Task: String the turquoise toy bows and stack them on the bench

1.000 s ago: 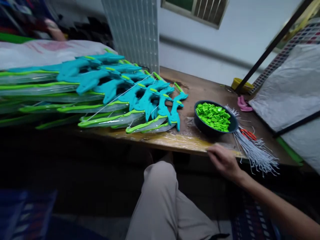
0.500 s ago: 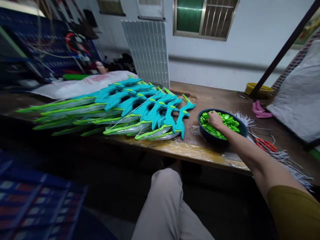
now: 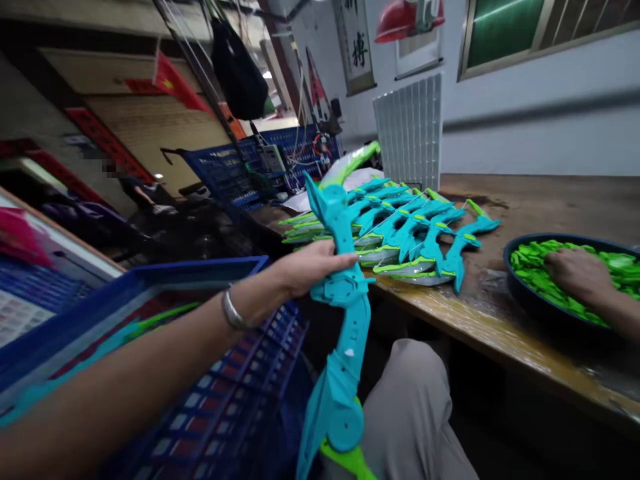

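Observation:
My left hand is wrapped round the middle grip of a turquoise toy bow with lime-green limbs, held upright above the blue crate. My right hand reaches into a dark round bowl on the table, its fingers curled among bright green plastic pieces. Whatever those fingertips hold is hidden. Between the two hands, several more turquoise and green toy bows lie overlapping in a row on the table.
A blue plastic crate with turquoise and green parts inside stands at the left. The wooden table edge runs past my knee. A ribbed pale panel leans at the back. Far left, a person is partly visible.
My left hand has come into view, holding a toy bow up over the crate. My right hand stays in the bowl. The view has swung left.

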The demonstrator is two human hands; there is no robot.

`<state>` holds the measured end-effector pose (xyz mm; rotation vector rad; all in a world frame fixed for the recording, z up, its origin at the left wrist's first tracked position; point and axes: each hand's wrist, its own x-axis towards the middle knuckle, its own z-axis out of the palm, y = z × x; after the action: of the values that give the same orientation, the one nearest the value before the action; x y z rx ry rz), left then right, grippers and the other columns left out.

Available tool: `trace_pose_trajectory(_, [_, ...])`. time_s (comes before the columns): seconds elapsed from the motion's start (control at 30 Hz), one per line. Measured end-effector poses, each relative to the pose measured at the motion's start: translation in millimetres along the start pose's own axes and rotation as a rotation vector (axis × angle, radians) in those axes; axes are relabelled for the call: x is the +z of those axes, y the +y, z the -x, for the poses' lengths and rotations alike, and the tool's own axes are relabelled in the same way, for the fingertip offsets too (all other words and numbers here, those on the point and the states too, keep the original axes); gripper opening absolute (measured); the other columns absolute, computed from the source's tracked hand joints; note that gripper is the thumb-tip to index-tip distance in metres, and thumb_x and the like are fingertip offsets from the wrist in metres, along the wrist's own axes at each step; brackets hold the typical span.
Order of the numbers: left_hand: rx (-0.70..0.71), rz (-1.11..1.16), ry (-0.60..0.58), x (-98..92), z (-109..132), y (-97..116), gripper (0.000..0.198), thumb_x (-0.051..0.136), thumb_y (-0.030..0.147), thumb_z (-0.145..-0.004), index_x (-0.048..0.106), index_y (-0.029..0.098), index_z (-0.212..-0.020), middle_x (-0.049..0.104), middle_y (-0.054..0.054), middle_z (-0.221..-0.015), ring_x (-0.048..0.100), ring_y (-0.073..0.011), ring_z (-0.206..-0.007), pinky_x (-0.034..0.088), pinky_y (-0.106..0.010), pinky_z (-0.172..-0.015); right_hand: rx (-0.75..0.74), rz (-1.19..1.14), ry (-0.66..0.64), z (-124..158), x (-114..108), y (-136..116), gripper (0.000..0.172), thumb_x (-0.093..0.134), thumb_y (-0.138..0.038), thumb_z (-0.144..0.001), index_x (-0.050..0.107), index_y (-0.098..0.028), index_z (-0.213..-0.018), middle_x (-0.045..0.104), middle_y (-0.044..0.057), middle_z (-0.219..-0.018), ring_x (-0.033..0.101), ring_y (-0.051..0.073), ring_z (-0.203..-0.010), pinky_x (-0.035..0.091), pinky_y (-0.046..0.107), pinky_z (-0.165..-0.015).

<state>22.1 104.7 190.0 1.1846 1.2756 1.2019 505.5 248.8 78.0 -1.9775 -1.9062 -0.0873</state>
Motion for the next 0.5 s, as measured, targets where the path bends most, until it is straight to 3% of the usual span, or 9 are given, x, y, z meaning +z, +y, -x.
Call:
trace_pose_trajectory(0.1, [-0.230,-0.081,-0.180,8.3,15.7,-48.2,0.048,0.098,0.050,-0.056,0.076,0.012,-0.075,0.078,-0.016,-0.081,0.073,-0.0244,-0.064,0.061,-0.032,-0.057,0.013,-0.020,-0.008,8.9,-2.4,-3.1,0.008,0.081,-0.011,-0.084,0.079,-0.005,-0.079,0.074,0.016,-0.082,0.048,0.011,-0.061,0.031,0.034,-0.065])
trace_pose_trajectory(0.2, [-0.255,-0.035,-0.159,6.6,29.5,-80.2,0.046,0.096,0.050,-0.061,0.074,0.013,-0.077,0.078,-0.014,-0.081,0.072,-0.0214,-0.064,0.059,-0.029,-0.058,-0.044,-0.076,0.045,32.2,-3.8,-24.2,0.018,0.081,-0.017,-0.085,0.079,-0.004,-0.097,0.075,0.016,-0.100,0.061,0.014,-0.080,0.039,0.033,-0.076])
trace_pose_trajectory(0.33, [-0.262,0.040,-0.150,-4.8,37.1,-90.7,0.044,0.096,0.041,-0.063,0.072,0.015,-0.089,0.078,-0.013,-0.086,0.074,-0.0219,-0.070,0.058,-0.028,-0.060,-0.300,-0.553,0.080,93.6,-3.4,-83.7,0.014,0.075,-0.023,-0.092,0.078,-0.012,-0.100,0.076,0.010,-0.097,0.067,0.016,-0.084,0.047,0.030,-0.080])
trace_pose_trajectory(0.43, [-0.266,0.118,-0.243,-16.8,42.4,-87.2,0.051,0.094,0.030,-0.067,0.069,0.016,-0.110,0.080,-0.014,-0.099,0.076,-0.0259,-0.086,0.060,-0.030,-0.070,-0.445,-0.880,-0.060,143.1,-2.7,-140.3,0.033,0.072,-0.047,-0.093,0.077,-0.019,-0.111,0.076,0.008,-0.100,0.070,0.019,-0.085,0.053,0.030,-0.078])
trace_pose_trajectory(0.5, [-0.254,0.162,-0.340,-25.5,48.2,-84.4,0.063,0.091,0.024,-0.070,0.062,0.016,-0.126,0.079,-0.016,-0.110,0.075,-0.0299,-0.101,0.060,-0.035,-0.081,-0.469,-1.018,-0.202,168.0,-3.1,-176.1,0.031,0.071,-0.047,-0.094,0.078,-0.023,-0.111,0.076,0.007,-0.103,0.071,0.021,-0.090,0.056,0.031,-0.081])
